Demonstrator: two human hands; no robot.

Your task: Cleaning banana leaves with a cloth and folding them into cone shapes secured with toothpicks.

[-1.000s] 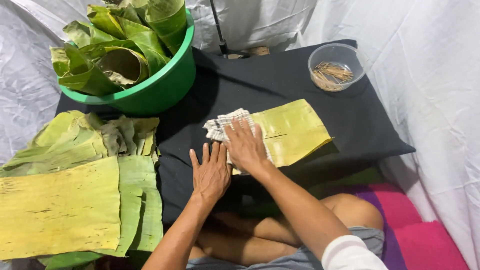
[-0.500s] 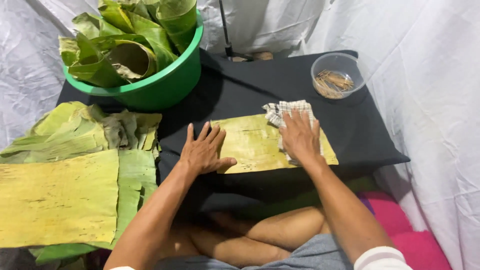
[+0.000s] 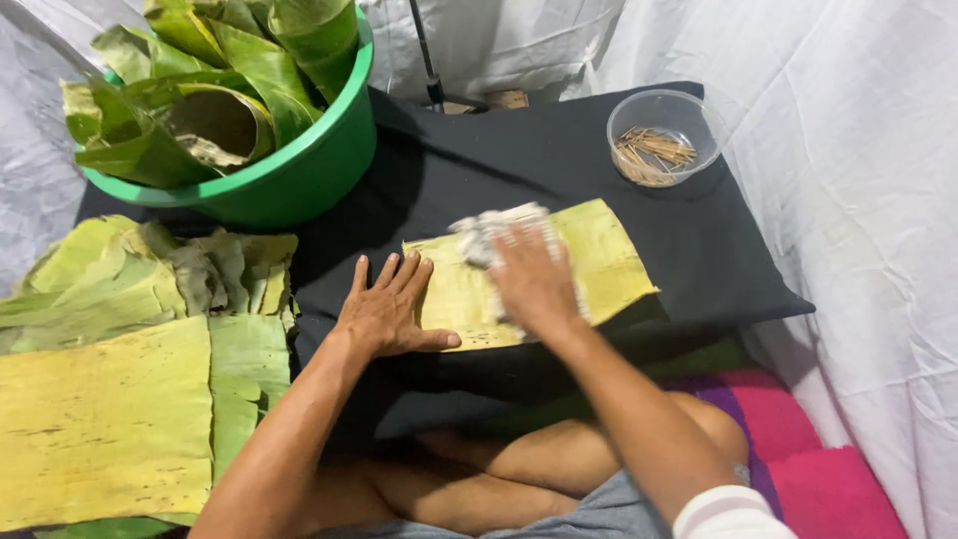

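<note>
— What's on that black-draped surface (image 3: 699, 250)?
— A green basin (image 3: 299, 180) of leaves, a clear bowl (image 3: 664, 130) of little sticks, one yellowish banana leaf (image 3: 599, 260) flat in the middle, more leaves stacked (image 3: 110, 399) at the left.

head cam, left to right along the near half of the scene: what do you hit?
Stack of flattened banana leaves → left hand, flat on the leaf's left end → banana leaf piece on the black cloth → right hand pressing a white rag onto it → white sheet.
</note>
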